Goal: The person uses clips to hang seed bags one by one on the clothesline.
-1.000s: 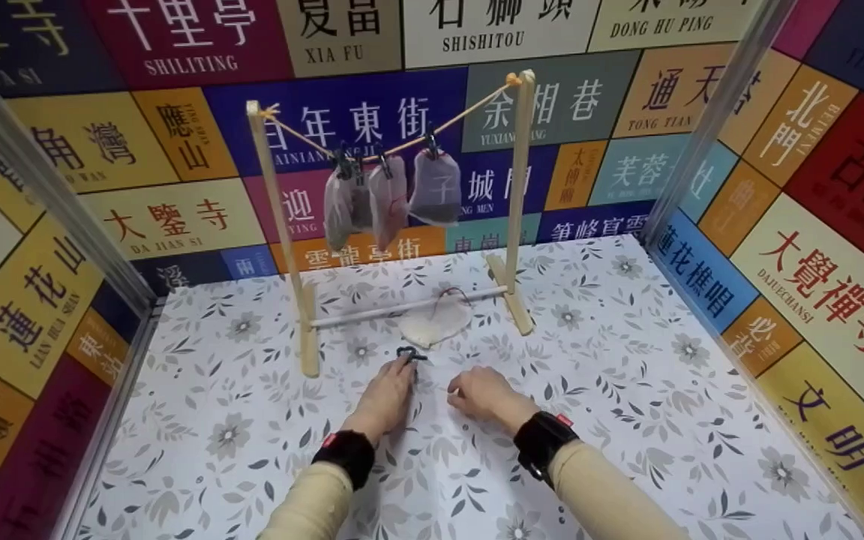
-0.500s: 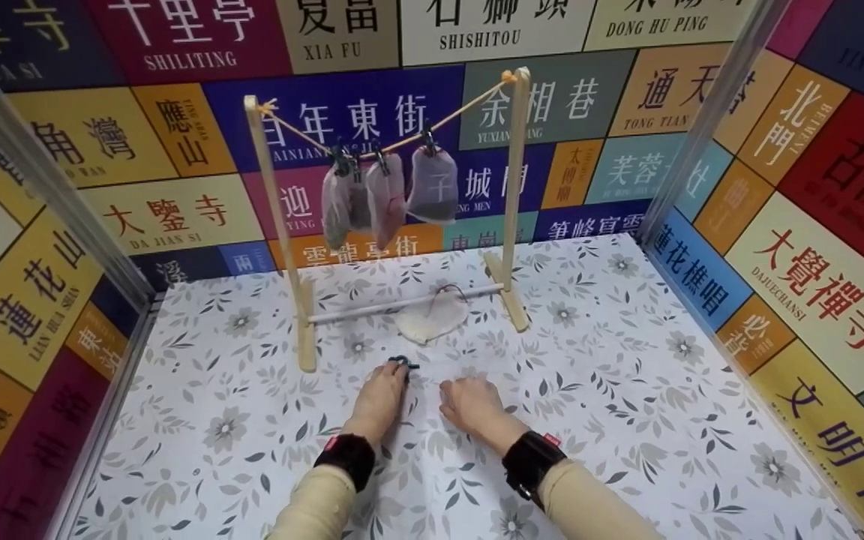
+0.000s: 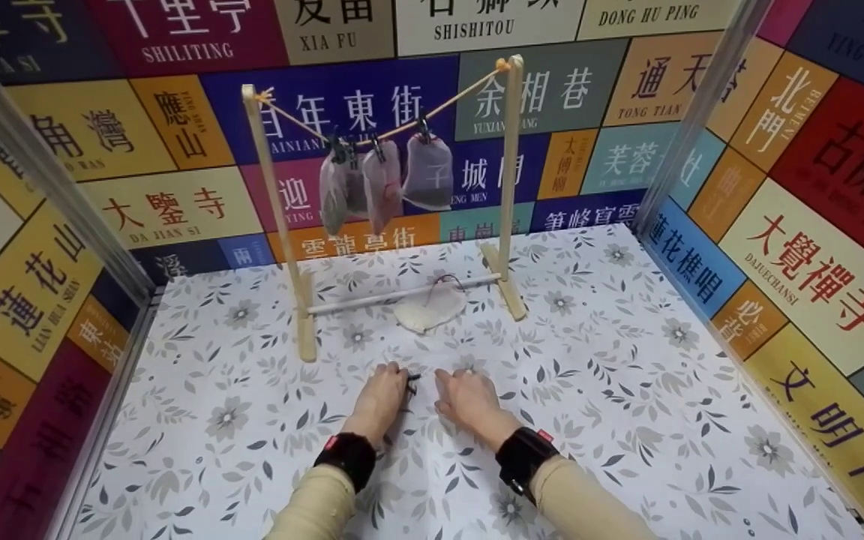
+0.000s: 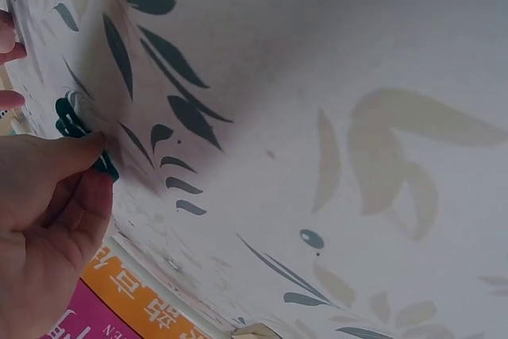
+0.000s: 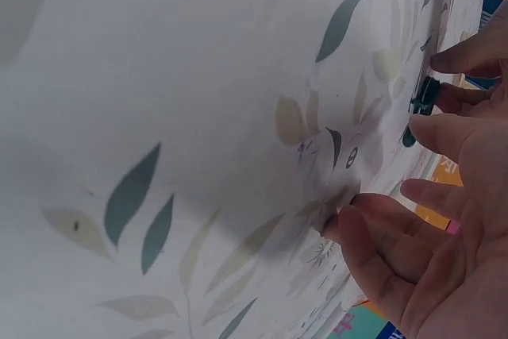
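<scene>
In the head view, my left hand (image 3: 379, 399) is low over the patterned tabletop, pinching a small dark green clip (image 4: 70, 117) between thumb and fingers. Beside it, to the right, my right hand (image 3: 471, 397) has loosely bent fingers; the right wrist view shows nothing held in it, with the clip (image 5: 425, 94) a short way off its thumb. Beyond both hands lies a flat white mesh bag (image 3: 428, 311) with a dark red string, against the white bottom bar (image 3: 357, 301) of a wooden rack.
The rack's upright post (image 3: 508, 165) has an orange cord (image 3: 462, 95) tied to it. Several filled mesh bags (image 3: 383, 191) hang there from dark clips. Sign-covered panels (image 3: 177, 206) enclose the back and sides of the table.
My left hand has drawn back toward me with the clip, away from the flat bag. The right hand has shifted slightly left, nearer to it. The hanging bags stay put.
</scene>
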